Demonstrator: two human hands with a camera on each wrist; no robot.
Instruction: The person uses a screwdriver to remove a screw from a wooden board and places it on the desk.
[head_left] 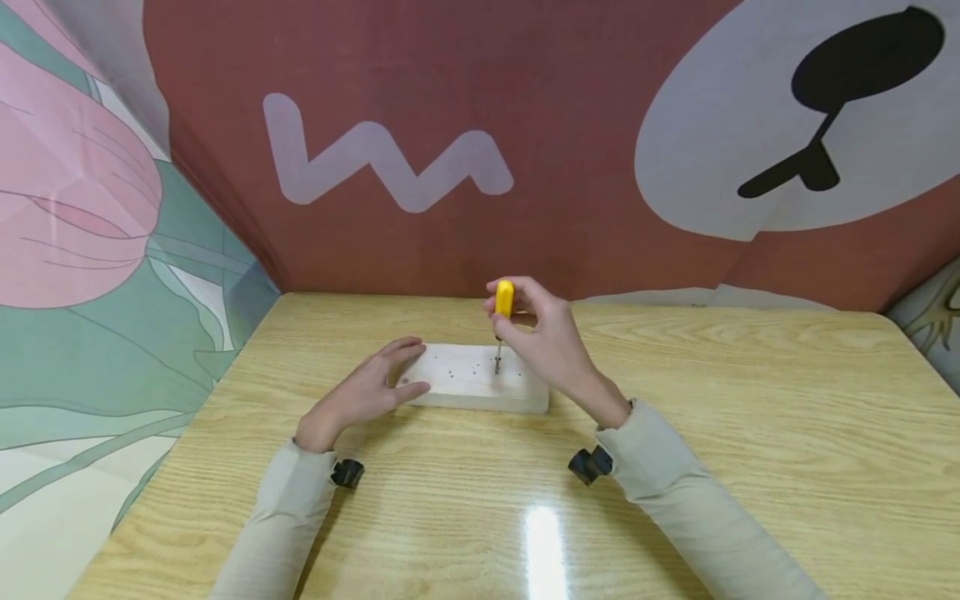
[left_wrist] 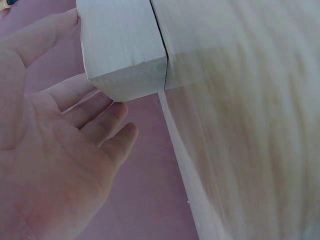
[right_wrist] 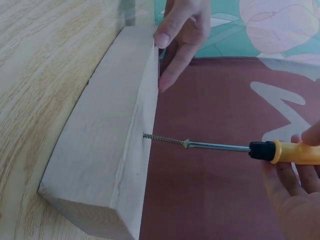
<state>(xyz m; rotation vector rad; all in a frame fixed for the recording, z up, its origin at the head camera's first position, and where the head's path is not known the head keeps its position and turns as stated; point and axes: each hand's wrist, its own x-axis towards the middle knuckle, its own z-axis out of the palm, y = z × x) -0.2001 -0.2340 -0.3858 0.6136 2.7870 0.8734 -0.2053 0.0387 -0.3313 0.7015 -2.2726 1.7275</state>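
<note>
A pale wooden block (head_left: 468, 385) lies flat on the table, with several small dark holes in its top. My left hand (head_left: 363, 388) holds its left end, thumb at the near edge and fingers toward the far edge. Above the block's right part, my right hand (head_left: 553, 337) grips the yellow handle of a screwdriver (head_left: 505, 298), which points down. In the right wrist view the screwdriver's metal shaft meets the head of a threaded screw (right_wrist: 165, 139). The screw stands up from the block, most of its thread exposed. The left wrist view shows the block's end (left_wrist: 122, 45) against the left fingers.
The wood-grain table (head_left: 750, 433) extends around the block on both sides. Close behind its back edge hangs a printed reddish backdrop (head_left: 450, 250). A small black device sits at each wrist, below the light sleeves (head_left: 288, 492).
</note>
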